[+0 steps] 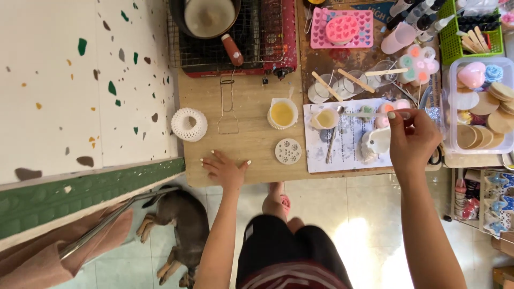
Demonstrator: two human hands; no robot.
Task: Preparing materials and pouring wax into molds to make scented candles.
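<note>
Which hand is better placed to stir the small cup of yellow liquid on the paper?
Right. The right hand holds a thin stick pointing toward the small cup; the left hand rests flat near the table's edge.

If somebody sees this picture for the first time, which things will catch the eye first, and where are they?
The right hand holds a thin clear stick over the white paper sheet on the wooden table, beside a small cup of yellow liquid. The left hand rests flat at the table's near edge. At the far edge, a bright pink heart-shaped silicone mould stands out, and a brown dog lies on the floor below.
</note>
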